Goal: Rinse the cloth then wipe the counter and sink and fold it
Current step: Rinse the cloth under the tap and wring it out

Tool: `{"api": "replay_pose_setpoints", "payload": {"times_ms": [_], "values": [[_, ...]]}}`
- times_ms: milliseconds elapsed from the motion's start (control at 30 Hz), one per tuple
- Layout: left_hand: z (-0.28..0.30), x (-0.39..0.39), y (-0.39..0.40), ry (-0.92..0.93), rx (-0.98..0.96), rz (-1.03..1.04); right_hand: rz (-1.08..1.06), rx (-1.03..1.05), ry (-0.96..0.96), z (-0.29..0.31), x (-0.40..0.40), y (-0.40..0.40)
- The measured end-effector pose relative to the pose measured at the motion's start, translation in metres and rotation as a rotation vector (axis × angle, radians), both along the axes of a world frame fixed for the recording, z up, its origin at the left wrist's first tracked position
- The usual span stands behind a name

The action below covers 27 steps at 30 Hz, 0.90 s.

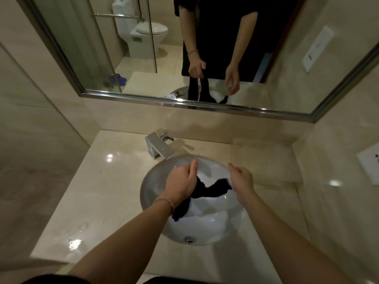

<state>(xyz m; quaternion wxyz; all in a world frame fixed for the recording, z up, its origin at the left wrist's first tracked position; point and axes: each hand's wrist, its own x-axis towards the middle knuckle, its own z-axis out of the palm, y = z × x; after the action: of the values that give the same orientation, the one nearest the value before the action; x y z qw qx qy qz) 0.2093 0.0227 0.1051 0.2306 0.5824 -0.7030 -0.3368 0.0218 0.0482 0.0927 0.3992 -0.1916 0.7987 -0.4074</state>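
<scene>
A: Where is the cloth [207,190]?
B: Over the sink [155,177], a dark cloth hanging into the basin in front of the faucet [159,147].
A: And the hands?
B: The left hand [181,184] grips one end, fingers curled round it. The right hand [242,178] pinches the other end, just beside the sink's right rim.
A: The counter [92,201]?
B: Wet patches left of the sink.

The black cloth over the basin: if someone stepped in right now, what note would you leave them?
Left hand grips the black cloth above the sink. Right hand pinches the cloth's other end with its fingers.
The cloth hangs between both hands over the basin; the faucet shows no running water.
The counter has wet patches.
Rinsing done or not: cannot tell. Left: wipe counter and sink, fold.
</scene>
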Motion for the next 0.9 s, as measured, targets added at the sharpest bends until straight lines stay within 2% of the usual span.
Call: {"api": "replay_pose_setpoints", "payload": {"times_ms": [267,333,433,533,700,800,900], "values": [[0.003,0.001,0.000,-0.050,-0.180,-0.042,0.273,-0.151,-0.238,0.001,0.069,0.008],[0.003,0.004,-0.003,-0.002,-0.207,-0.029,0.295,-0.183,-0.308,0.006,0.082,0.005],[0.014,0.004,-0.005,0.197,-0.222,-0.001,0.277,-0.165,-0.401,0.019,0.097,0.002],[0.027,-0.001,-0.006,0.370,-0.219,0.090,0.293,-0.130,-0.345,0.025,0.112,-0.001],[0.037,-0.009,-0.013,0.592,-0.146,0.303,0.246,-0.182,-0.398,0.029,0.121,-0.007],[0.037,-0.010,-0.014,0.573,-0.158,0.300,0.193,-0.222,-0.326,0.041,0.122,-0.018],[0.032,-0.007,-0.010,0.491,-0.200,0.202,0.113,-0.218,-0.289,0.048,0.120,-0.026]]}}
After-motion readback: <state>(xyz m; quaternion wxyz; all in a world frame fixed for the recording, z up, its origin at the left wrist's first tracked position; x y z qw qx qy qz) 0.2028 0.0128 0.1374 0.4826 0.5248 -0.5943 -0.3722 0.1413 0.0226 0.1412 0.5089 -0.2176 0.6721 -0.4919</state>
